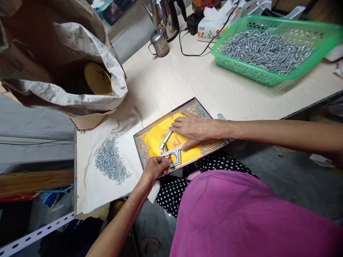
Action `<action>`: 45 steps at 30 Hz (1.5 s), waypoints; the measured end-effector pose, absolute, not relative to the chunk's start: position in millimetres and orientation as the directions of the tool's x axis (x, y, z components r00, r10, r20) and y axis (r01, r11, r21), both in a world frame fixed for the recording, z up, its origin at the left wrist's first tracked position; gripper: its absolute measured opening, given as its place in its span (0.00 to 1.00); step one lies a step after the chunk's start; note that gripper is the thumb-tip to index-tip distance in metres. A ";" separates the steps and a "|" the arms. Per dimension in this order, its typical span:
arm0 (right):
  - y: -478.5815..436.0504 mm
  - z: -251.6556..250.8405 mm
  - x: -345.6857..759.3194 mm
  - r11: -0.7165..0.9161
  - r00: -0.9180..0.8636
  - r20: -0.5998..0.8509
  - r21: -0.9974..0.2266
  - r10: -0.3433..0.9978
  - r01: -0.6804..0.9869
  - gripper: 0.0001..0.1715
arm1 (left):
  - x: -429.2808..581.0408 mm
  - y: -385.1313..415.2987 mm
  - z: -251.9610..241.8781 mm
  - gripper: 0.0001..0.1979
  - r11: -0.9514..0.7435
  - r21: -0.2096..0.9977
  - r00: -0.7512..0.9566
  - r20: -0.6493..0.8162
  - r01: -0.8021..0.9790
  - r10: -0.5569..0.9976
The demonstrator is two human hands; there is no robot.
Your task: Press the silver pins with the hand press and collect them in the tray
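A pair of silver snap-fastener pliers (177, 154) lies over a yellow sheet (155, 137) in a shallow rectangular tray (138, 147). My right hand (191, 129) is on the handles, its fingers across the upper one and the thumb by the lower one. At the jaws, beside a small red part, my left hand (158, 166) is closed in a pinch. Whatever lies between those fingertips is hidden. Small silver metal pins (144, 144) are strewn along the tray's left end, with more near its far corner and under my right wrist.
Left of the tray, a pile of metal pins (111, 160) lies on a pale cloth. A large open sack (93, 103) stands behind it. Farther back are a metal cup (160, 44), a kettle (167, 19) and a green basket (241, 71) full of pins. A black cable (197, 55) crosses the table.
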State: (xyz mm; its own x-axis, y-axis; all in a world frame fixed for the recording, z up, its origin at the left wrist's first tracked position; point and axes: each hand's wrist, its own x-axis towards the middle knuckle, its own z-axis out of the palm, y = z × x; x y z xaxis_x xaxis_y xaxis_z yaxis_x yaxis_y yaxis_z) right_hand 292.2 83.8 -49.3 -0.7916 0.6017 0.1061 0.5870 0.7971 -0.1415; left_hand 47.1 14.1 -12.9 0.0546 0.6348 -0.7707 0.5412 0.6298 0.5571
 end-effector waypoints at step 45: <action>62.3 -60.1 277.4 0.724 -0.697 0.195 -0.220 0.690 0.654 0.23 | 86.4 45.7 -18.5 0.26 -0.409 0.206 0.444 -0.174 0.889 0.879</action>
State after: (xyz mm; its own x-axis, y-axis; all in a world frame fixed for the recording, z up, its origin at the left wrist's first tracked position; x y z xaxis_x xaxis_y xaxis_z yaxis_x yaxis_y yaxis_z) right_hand 277.4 62.3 -60.1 -0.6974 0.6897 0.1946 0.6543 0.7236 -0.2197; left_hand 86.4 45.7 -18.5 0.4442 0.8789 -0.1739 0.8891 -0.4086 0.2064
